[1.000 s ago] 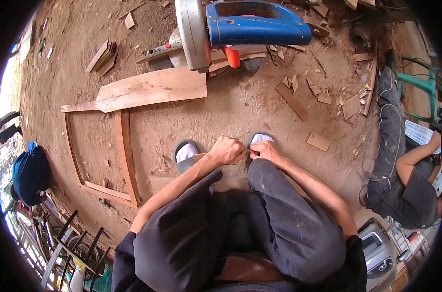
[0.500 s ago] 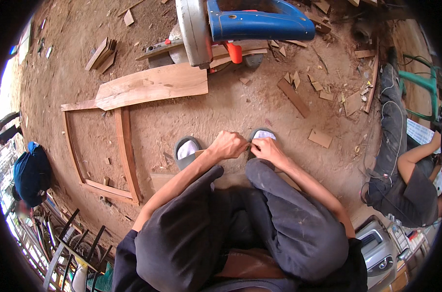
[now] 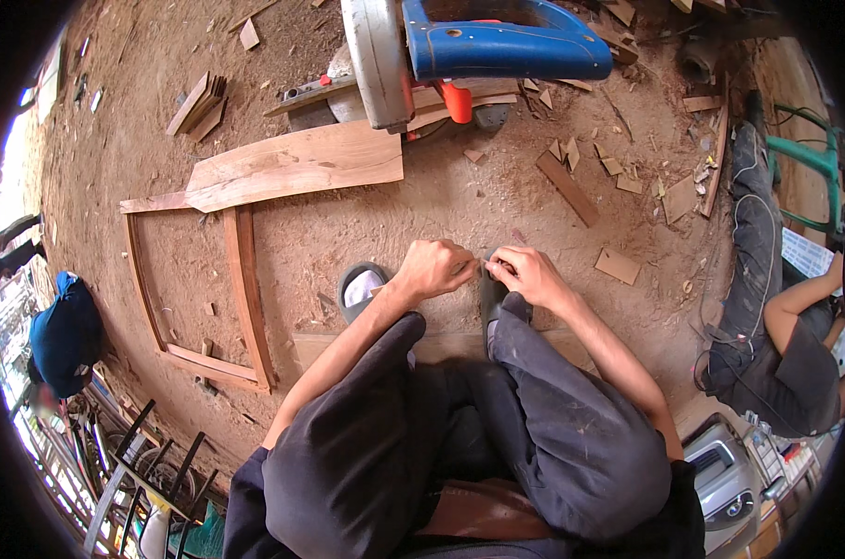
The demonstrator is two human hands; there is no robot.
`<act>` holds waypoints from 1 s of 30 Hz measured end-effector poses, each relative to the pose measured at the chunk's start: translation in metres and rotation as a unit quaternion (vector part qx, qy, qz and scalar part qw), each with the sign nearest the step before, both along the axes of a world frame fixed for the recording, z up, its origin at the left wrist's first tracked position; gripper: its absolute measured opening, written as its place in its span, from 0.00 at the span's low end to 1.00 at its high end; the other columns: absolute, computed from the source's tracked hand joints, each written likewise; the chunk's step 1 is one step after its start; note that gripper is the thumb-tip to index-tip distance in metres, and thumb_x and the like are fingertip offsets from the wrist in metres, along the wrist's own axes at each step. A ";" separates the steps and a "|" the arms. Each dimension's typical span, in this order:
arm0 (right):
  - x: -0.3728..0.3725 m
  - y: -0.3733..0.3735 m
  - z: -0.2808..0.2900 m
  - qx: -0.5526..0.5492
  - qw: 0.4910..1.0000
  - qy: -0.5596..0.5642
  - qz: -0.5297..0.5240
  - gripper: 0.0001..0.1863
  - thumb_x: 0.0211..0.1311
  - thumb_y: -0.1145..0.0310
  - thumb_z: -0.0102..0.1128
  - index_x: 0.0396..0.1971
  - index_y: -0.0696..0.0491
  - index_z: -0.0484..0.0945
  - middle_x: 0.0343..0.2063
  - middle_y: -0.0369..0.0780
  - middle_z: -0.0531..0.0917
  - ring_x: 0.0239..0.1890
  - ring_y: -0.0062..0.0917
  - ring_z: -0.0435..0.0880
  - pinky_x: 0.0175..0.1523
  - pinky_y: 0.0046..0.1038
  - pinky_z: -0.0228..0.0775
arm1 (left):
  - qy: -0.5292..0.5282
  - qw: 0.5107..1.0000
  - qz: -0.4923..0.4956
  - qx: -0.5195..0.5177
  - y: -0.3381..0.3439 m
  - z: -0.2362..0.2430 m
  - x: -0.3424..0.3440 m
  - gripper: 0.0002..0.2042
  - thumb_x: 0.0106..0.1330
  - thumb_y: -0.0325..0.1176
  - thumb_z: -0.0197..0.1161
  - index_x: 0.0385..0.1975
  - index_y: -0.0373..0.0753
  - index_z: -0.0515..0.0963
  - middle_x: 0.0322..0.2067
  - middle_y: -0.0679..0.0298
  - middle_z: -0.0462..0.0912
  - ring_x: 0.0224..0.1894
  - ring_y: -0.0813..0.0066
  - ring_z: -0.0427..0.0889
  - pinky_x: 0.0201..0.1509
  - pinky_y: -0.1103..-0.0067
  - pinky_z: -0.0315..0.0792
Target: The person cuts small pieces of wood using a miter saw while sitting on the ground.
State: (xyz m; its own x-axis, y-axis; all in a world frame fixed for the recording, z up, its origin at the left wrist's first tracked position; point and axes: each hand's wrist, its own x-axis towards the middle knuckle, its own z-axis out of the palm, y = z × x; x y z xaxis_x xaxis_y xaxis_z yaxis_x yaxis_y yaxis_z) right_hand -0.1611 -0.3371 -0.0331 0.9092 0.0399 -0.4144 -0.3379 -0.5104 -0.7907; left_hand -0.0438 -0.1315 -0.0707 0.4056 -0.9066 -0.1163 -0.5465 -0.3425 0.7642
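Head view: two hands, left hand (image 3: 433, 268) fisted, right hand (image 3: 523, 276) pinching, fingertips meeting; held item too small to tell.

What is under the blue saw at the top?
Pale wood strips and a plank end lie under the blue saw, beside its round blade guard. Its body hides the rest.

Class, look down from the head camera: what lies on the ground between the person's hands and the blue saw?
In the head view, between the hands and the blue saw lies sawdust-covered ground with one small wood chip.

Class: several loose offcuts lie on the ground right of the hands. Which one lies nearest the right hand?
The flat square offcut just right of the right hand; the others lie farther up, near the saw.
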 end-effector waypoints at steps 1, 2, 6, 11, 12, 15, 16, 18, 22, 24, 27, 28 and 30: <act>0.002 0.001 0.000 0.015 1.000 -0.011 -0.006 0.13 0.71 0.62 0.62 0.35 0.58 0.81 0.28 0.46 0.84 0.31 0.39 0.84 0.37 0.37 0.74 | -0.013 1.000 0.001 0.002 -0.002 0.001 0.001 0.11 0.65 0.41 0.66 0.27 0.41 0.85 0.24 0.59 0.86 0.29 0.57 0.86 0.31 0.63 0.78; 0.003 0.003 -0.002 0.028 0.999 0.003 -0.025 0.13 0.72 0.63 0.60 0.33 0.59 0.81 0.26 0.43 0.83 0.28 0.33 0.81 0.35 0.35 0.72 | -0.026 1.000 0.003 0.004 -0.004 0.003 0.002 0.11 0.65 0.41 0.66 0.26 0.41 0.84 0.24 0.59 0.86 0.29 0.58 0.87 0.31 0.63 0.79; -0.007 0.013 -0.033 0.132 0.984 0.038 -0.118 0.16 0.76 0.62 0.57 0.30 0.59 0.80 0.21 0.34 0.79 0.24 0.16 0.75 0.30 0.25 0.67 | -0.096 0.995 0.024 0.001 -0.010 0.004 0.000 0.11 0.64 0.41 0.66 0.24 0.43 0.83 0.23 0.62 0.86 0.30 0.64 0.87 0.30 0.65 0.79; -0.002 0.021 -0.032 0.368 0.831 0.295 -0.295 0.13 0.73 0.64 0.59 0.33 0.59 0.81 0.22 0.31 0.80 0.24 0.15 0.77 0.31 0.25 0.71 | -0.168 0.985 0.027 -0.014 -0.010 0.005 -0.003 0.08 0.64 0.40 0.67 0.27 0.44 0.81 0.24 0.65 0.83 0.29 0.66 0.85 0.27 0.68 0.78; 0.000 0.024 -0.031 0.375 0.825 0.289 -0.310 0.13 0.73 0.63 0.59 0.33 0.59 0.81 0.22 0.30 0.80 0.24 0.14 0.77 0.30 0.24 0.70 | -0.182 0.983 0.026 -0.006 -0.008 0.002 -0.003 0.08 0.64 0.40 0.67 0.28 0.44 0.81 0.24 0.66 0.82 0.30 0.67 0.85 0.27 0.69 0.78; -0.017 0.028 -0.054 0.211 0.927 0.127 -0.282 0.12 0.71 0.63 0.61 0.34 0.58 0.80 0.21 0.31 0.79 0.23 0.18 0.79 0.30 0.26 0.71 | -0.190 0.982 -0.003 -0.014 -0.013 0.000 -0.004 0.07 0.65 0.39 0.66 0.33 0.44 0.81 0.25 0.65 0.82 0.31 0.67 0.84 0.27 0.69 0.78; -0.011 0.034 -0.050 0.125 0.959 0.046 -0.248 0.12 0.70 0.63 0.62 0.34 0.58 0.80 0.20 0.32 0.79 0.23 0.21 0.81 0.30 0.27 0.72 | -0.181 0.983 -0.008 -0.010 -0.012 0.004 -0.003 0.07 0.65 0.38 0.65 0.34 0.43 0.81 0.26 0.65 0.82 0.32 0.67 0.85 0.28 0.69 0.79; -0.008 0.030 -0.034 -0.012 0.986 0.001 -0.164 0.11 0.67 0.64 0.63 0.35 0.58 0.79 0.23 0.36 0.81 0.26 0.29 0.84 0.32 0.32 0.74 | -0.163 0.986 -0.017 -0.004 -0.011 0.012 -0.001 0.06 0.65 0.36 0.64 0.36 0.43 0.80 0.27 0.66 0.82 0.34 0.69 0.85 0.31 0.70 0.80; 0.007 0.021 -0.007 -0.129 0.981 -0.133 -0.058 0.05 0.62 0.72 0.62 0.36 0.55 0.81 0.33 0.42 0.85 0.29 0.35 0.84 0.33 0.34 0.75 | -0.126 0.988 -0.055 -0.072 -0.006 0.001 0.008 0.08 0.65 0.36 0.65 0.41 0.43 0.79 0.29 0.66 0.83 0.35 0.67 0.85 0.32 0.68 0.80; 0.010 0.014 0.000 -0.174 0.973 -0.153 0.015 0.06 0.62 0.69 0.62 0.36 0.54 0.80 0.32 0.41 0.83 0.32 0.35 0.86 0.35 0.36 0.77 | -0.097 0.989 -0.074 -0.085 -0.004 0.001 0.014 0.09 0.65 0.37 0.65 0.42 0.44 0.79 0.29 0.65 0.83 0.35 0.66 0.86 0.32 0.68 0.80; 0.012 0.001 0.007 -0.238 0.948 -0.188 0.093 0.05 0.63 0.68 0.62 0.36 0.52 0.80 0.31 0.40 0.81 0.33 0.34 0.86 0.35 0.37 0.78 | -0.120 0.985 -0.121 -0.021 -0.003 0.007 0.017 0.08 0.66 0.37 0.65 0.41 0.45 0.81 0.29 0.65 0.83 0.36 0.65 0.86 0.33 0.68 0.80; 0.014 -0.003 0.008 -0.256 0.938 -0.204 0.114 0.05 0.63 0.68 0.62 0.35 0.51 0.80 0.30 0.40 0.80 0.32 0.34 0.86 0.35 0.37 0.78 | -0.112 0.986 -0.118 -0.031 0.001 0.004 0.019 0.08 0.66 0.38 0.66 0.41 0.45 0.81 0.28 0.64 0.83 0.35 0.65 0.86 0.33 0.68 0.80; 0.017 -0.012 0.008 -0.228 0.959 -0.149 0.081 0.05 0.63 0.68 0.62 0.36 0.52 0.81 0.30 0.40 0.81 0.32 0.33 0.86 0.34 0.37 0.79 | -0.096 0.988 -0.111 -0.052 0.009 -0.002 0.021 0.08 0.66 0.38 0.67 0.41 0.45 0.83 0.26 0.63 0.82 0.33 0.63 0.86 0.34 0.67 0.80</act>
